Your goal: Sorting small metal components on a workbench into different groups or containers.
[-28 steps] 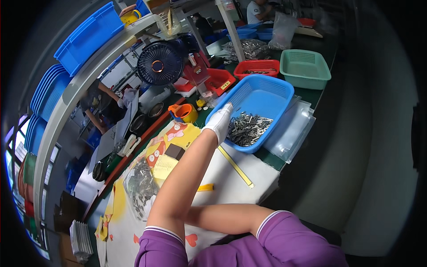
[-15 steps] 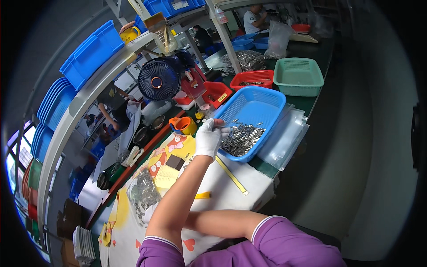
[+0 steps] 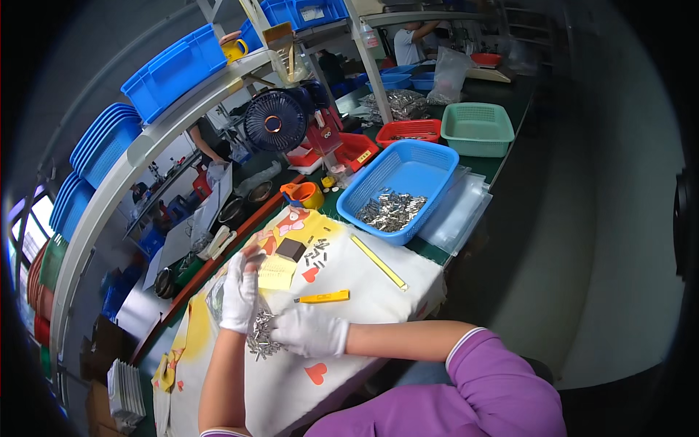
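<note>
My left hand (image 3: pixel 240 295), in a white glove with bare fingertips, is raised beside a clear plastic bag (image 3: pixel 215 300). Its fingers point away from me and are blurred, so their grip is unclear. My right hand (image 3: pixel 309 331), also gloved, has its bent fingers closed at the edge of a pile of small shiny metal pieces (image 3: pixel 262 341) on the cloth. More such pieces (image 3: pixel 316 253) lie scattered beside a dark block (image 3: pixel 290 250). A yellow cutter knife (image 3: pixel 324 297) rests just beyond my right hand.
A blue basket (image 3: pixel 443 171) with many metal pieces stands ahead, next to clear plastic sheets (image 3: pixel 459 215). Behind it are a red tray (image 3: pixel 389 130) and a green basket (image 3: pixel 477 146). A yellow strip (image 3: pixel 378 262) lies right; a fan (image 3: pixel 275 120) stands left of the basket.
My left hand has moved from the blue basket back to the bag and pile. My right hand, hidden behind the left forearm before, now shows at the pile.
</note>
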Tool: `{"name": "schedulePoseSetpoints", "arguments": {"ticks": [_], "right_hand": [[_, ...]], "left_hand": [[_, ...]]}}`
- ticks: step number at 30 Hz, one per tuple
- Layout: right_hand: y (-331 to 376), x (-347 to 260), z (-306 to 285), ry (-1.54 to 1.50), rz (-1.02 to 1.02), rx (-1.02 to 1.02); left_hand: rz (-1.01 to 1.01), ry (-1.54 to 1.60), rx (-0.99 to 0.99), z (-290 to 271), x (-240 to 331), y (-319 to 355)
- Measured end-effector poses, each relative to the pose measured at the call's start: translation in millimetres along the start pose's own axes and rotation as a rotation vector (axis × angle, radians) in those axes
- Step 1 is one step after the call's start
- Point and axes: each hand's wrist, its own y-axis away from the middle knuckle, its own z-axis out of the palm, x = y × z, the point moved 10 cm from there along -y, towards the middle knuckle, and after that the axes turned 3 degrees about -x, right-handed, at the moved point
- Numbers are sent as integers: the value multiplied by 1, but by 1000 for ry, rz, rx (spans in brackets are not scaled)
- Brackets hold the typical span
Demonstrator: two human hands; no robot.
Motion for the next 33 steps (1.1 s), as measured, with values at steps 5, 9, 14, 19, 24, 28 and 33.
{"name": "schedulePoseSetpoints", "arguments": {"ticks": [5, 9, 14, 19, 24, 28, 33], "right_hand": [[81, 9, -72, 28, 111, 8], [129, 44, -76, 142, 330, -67], [125, 45, -83, 180, 404, 92], [126, 58, -78, 146, 569, 42], [68, 36, -62, -14, 497, -28], [10, 5, 13, -142, 303, -332], [-47, -5, 94, -6, 159, -524]], "left_hand": [[17, -471, -117, -32, 25, 83], [-31, -454, -89, -37, 29, 139], [-99, -482, -43, -46, 22, 178], [-201, -534, 4, -71, -1, 197], [-271, -598, 28, -79, -27, 186], [-375, -520, 12, -85, -58, 175], [-330, -594, 164, -97, -92, 183]]}}
